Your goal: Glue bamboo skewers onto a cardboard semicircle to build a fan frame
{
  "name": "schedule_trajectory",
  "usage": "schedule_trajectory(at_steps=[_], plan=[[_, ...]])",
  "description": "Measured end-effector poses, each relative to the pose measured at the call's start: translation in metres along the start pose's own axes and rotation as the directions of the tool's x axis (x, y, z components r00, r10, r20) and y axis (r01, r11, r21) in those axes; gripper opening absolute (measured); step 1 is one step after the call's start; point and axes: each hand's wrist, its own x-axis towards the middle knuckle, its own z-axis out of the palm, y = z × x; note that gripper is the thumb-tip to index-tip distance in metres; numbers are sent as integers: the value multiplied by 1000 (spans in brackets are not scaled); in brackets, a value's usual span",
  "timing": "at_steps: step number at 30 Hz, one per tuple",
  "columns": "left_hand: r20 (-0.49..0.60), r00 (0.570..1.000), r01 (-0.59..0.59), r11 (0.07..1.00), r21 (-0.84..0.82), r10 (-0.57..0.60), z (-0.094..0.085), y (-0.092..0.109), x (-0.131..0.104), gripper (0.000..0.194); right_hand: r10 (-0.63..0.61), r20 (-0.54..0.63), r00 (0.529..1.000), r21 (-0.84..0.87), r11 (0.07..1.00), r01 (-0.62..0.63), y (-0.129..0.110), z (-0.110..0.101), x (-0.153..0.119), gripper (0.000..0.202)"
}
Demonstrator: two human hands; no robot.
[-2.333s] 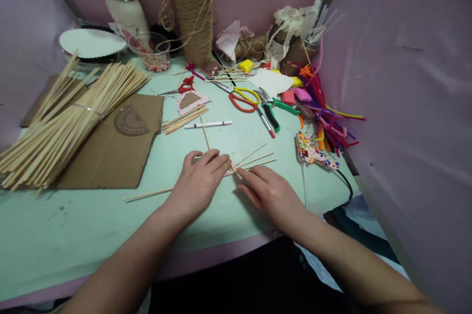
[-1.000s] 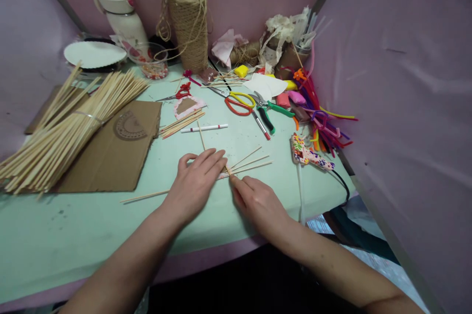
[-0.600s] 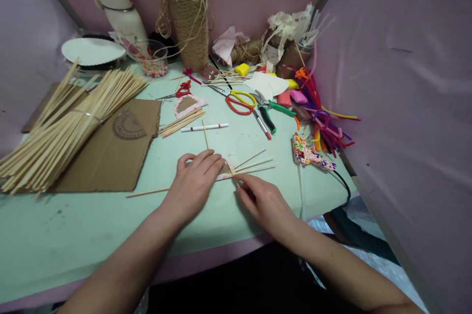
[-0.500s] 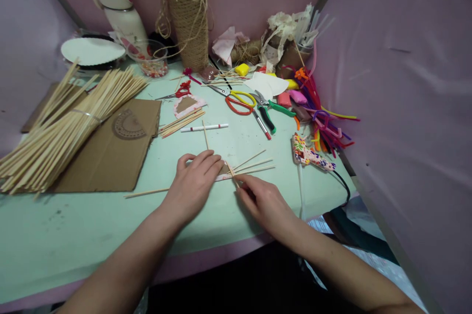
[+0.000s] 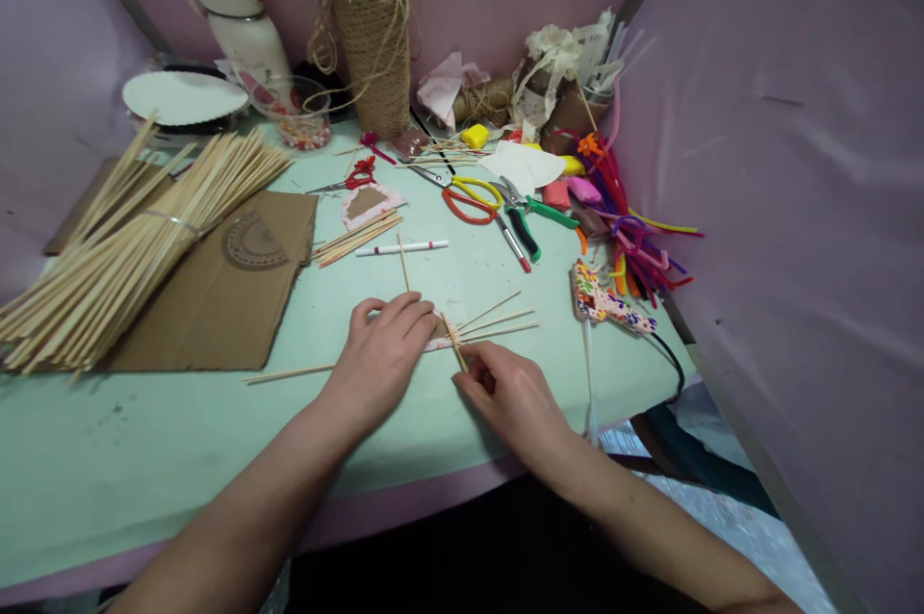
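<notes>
My left hand (image 5: 386, 340) presses down over a small cardboard piece (image 5: 439, 332) with a pink-and-white edge, its fingers bent together and covering most of it. Thin wooden sticks (image 5: 498, 318) fan out from the piece to the right. Another stick (image 5: 289, 373) emerges left of the hand, and one (image 5: 404, 263) points away beyond the fingers. In my right hand (image 5: 505, 388), thumb and forefinger pinch the near end of a short wooden stick (image 5: 452, 337) that lies slanted across the fanned sticks. How the sticks join under my left hand is hidden.
A bundle of sticks (image 5: 166, 239) lies on a cardboard sheet (image 5: 238, 325) at left. Scissors (image 5: 469, 200), pruning shears (image 5: 524, 219) and a marker (image 5: 402, 249) lie beyond my hands. A patterned glue gun (image 5: 610, 301) with a cord is at right. A twine roll (image 5: 372, 46) stands behind.
My right thumb has shifted slightly left and down along the short stick, and its fingers look a little more apart. My left hand stays on the cardboard piece.
</notes>
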Motion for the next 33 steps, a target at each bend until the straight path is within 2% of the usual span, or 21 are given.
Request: schedule_trajectory(at_steps=[4, 16, 24, 33], plan=[[18, 1000, 20, 1000, -19, -20, -1, 1, 1, 22, 44, -4, 999, -26, 999, -44, -3, 1, -2, 2], [34, 999, 18, 1000, -12, -18, -1, 2, 2, 20, 153, -2, 988, -14, 988, -153, -9, 2, -5, 12], [9, 1000, 11, 1000, -12, -10, 1, 1, 2, 18, 26, -37, 999, -228, 973, -34, -16, 3, -7, 13], [-7, 1000, 10, 1000, -19, -10, 0, 1, 1, 23, 81, -74, 994, -377, 921, -103, -17, 8, -4, 15]])
